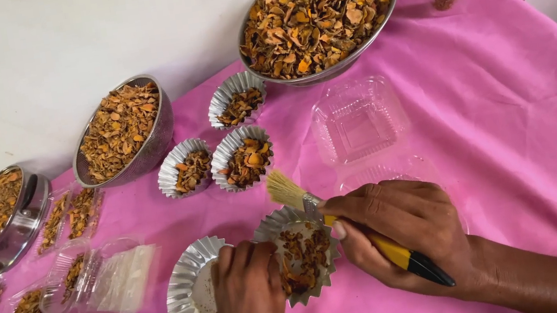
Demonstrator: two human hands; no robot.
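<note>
Left hand (248,297) grips a fluted foil cup (302,254) of dried orange chips; right hand (407,229) grips a yellow-handled brush (347,223) over it, closed tight.

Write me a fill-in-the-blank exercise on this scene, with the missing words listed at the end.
1. The right hand grips a yellow-handled ____ with pale bristles.
2. The left hand steadies a fluted foil cup holding dried orange ____.
3. The table is covered by a ____ cloth.
4. Beyond the hands, ____ filled foil cups sit in a cluster near the largest metal bowl.

Missing words: brush; chips; pink; three
</note>
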